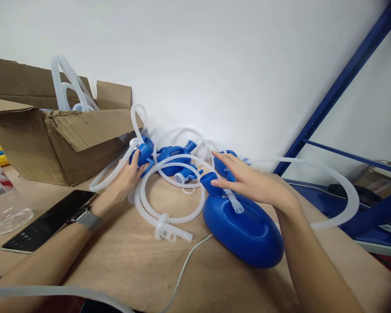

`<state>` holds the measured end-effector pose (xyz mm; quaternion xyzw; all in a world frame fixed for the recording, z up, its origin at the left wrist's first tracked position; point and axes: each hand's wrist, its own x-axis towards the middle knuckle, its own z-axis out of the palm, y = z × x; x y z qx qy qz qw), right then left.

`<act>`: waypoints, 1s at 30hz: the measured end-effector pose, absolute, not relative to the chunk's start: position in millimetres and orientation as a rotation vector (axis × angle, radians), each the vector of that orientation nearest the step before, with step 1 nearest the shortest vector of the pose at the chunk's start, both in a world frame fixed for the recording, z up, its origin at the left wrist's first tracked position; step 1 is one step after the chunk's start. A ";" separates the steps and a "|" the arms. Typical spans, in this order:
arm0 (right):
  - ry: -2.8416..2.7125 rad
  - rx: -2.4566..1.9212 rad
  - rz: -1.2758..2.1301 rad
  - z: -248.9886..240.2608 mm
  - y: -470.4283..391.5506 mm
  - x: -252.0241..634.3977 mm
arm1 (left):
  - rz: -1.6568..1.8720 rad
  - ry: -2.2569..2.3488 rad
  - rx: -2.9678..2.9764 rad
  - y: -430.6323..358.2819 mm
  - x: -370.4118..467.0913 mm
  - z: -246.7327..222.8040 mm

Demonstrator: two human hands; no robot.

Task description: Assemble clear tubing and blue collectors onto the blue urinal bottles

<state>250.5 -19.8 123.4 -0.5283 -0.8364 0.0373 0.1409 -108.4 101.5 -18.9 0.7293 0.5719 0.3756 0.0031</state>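
Two bare hands work over a wooden tabletop [117, 265]: the left hand [127, 176] appears to grasp a blue fitting [145, 152] joined to clear tubing, its fingertips partly hidden, while the right hand [247, 178] has its grip released, fingers spread above a blue container [247, 237]. Whether the right thumb touches the container's open neck cannot be told. The container lies on its side at right of centre, a tube end [237, 204] resting across its top. Its rounded body could roll if nudged by the right wrist. Between the hands, a tube coil [179, 219] could snag the left hand's fitting if that were pulled across. Further right, a large tube loop [353, 195] reaches past the slanting right edge; its weight, or a brush from the forearm, might drag it off. At left, a cardboard box [22, 148], a dark phone [52, 219] and a clear bottle [6, 204] crowd the left arm. Behind, the white wall [198, 65] limits reach. The most room is front centre, though a white cord [186, 263] running towards the near edge could catch a sleeve-less forearm.
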 end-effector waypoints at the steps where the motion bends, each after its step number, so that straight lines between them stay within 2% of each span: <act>1: -2.396 -1.459 0.111 123.7 -21.2 244.7 | 1.248 1.803 2.297 96.7 -101.8 -15.0; 5: -2.320 -1.308 0.300 116.1 -21.5 215.4 | 1.449 1.500 2.286 77.4 -73.7 -9.3; 9: -2.245 -1.263 0.524 87.4 -22.8 180.2 | 1.615 1.012 1.827 52.7 -44.3 -11.0; 16: -1.820 -1.027 0.357 9.0 -39.2 153.3 | 1.333 0.738 1.578 7.2 -18.8 -8.5; 21: -1.868 -0.876 0.328 -12.4 -51.1 166.6 | 1.354 0.729 1.167 17.8 -21.4 -1.2; 25: -1.922 -0.792 0.585 -15.1 -57.0 174.3 | 1.341 0.624 1.125 24.5 -26.7 8.9; 30: -1.806 -0.869 0.826 -18.9 -59.9 175.4 | 1.050 0.572 1.288 15.3 -23.2 2.4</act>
